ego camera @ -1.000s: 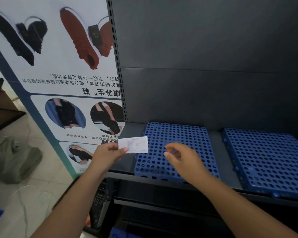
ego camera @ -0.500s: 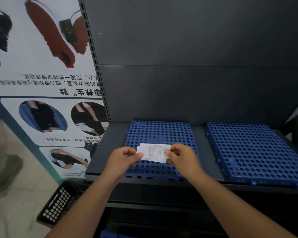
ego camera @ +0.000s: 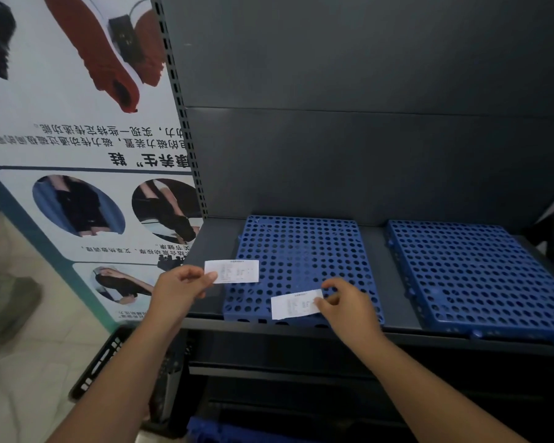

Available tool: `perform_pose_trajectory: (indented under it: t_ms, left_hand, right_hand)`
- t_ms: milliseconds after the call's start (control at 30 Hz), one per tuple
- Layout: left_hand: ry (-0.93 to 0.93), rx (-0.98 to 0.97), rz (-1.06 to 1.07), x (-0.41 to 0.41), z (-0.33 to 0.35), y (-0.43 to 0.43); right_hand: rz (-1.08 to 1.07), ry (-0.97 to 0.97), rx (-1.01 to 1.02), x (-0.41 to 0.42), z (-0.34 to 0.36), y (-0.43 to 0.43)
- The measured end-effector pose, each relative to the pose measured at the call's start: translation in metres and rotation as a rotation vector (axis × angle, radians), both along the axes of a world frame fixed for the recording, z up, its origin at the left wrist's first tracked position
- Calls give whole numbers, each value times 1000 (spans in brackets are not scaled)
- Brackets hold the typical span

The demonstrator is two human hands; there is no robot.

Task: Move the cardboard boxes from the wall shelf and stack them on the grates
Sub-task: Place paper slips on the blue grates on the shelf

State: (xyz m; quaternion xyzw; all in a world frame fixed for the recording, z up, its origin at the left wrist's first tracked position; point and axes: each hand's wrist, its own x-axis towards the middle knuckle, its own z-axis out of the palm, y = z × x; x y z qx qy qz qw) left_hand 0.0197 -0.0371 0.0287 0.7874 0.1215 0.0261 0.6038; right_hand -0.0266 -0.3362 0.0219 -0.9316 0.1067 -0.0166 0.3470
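left grip pinches upper slip, right grip lower slip, over the left blue grate.

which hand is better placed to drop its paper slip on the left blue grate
Right, probably. The right hand pinches the lower slip over the left grate's front; the left hand holds the upper slip at the grate's left edge, partly over bare shelf.

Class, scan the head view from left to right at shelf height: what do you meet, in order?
Poster → left hand → left slip → right slip → right hand → right grate.
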Motion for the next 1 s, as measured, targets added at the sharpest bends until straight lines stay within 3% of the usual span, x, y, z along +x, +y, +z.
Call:
perform_pose_trajectory:
  t_ms: [233, 400, 533, 700, 1000]
  left_hand:
    - [-12, -34, -56, -4, 0, -18]
    - [-11, -30, -97, -6, 4, -32]
    - [-20, -27, -115, -7, 9, -47]
    - [-35, -37, -210, -12, 21, -84]
    - [-64, -105, -333, -32, 49, -169]
  right_hand:
    - [25, -32, -238, -5, -4, -1]
    - [25, -52, -245, -7, -3, 0]
    - [6, -107, -133, -8, 6, -3]
    - [15, -206, 252, -9, 31, -14]
    - [-99, -265, 272, -33, 46, -68]
